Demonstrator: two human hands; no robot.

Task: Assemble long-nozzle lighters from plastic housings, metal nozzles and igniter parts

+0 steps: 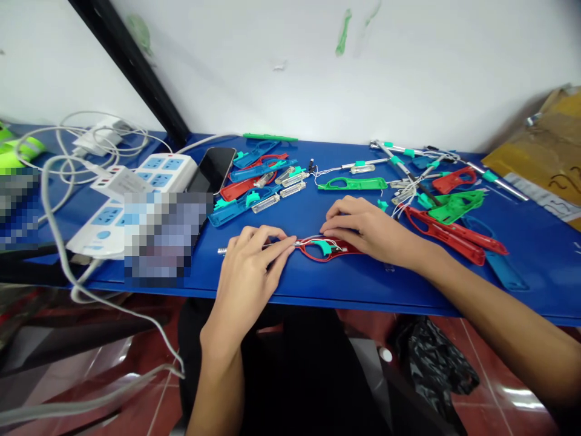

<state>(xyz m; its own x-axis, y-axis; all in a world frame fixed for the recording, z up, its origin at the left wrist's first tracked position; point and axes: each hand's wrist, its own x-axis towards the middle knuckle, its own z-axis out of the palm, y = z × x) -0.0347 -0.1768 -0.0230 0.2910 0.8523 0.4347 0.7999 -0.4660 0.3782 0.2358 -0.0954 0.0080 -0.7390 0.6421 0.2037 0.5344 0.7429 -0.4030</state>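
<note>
A red plastic lighter shell half (318, 257) lies on the blue table just in front of me. White wires and a teal trigger piece (324, 247) sit in its loop. My left hand (254, 260) is closed in a pinch at the shell's left end, on a thin metal lighter tube (221, 251) whose tip shows beyond the knuckles. My right hand (358, 227) is closed over the shell's right part, its fingertips together near the loop's upper edge. That part of the shell is mostly hidden under the palm.
Blue and red shells (245, 169) with clear fuel tanks (265, 203) lie at the back left; more shells and wired metal tubes (399, 163) lie to the right. Phones and a white power strip (158, 172) stand left, a cardboard box (540, 151) right. The table's front edge (318, 301) is close.
</note>
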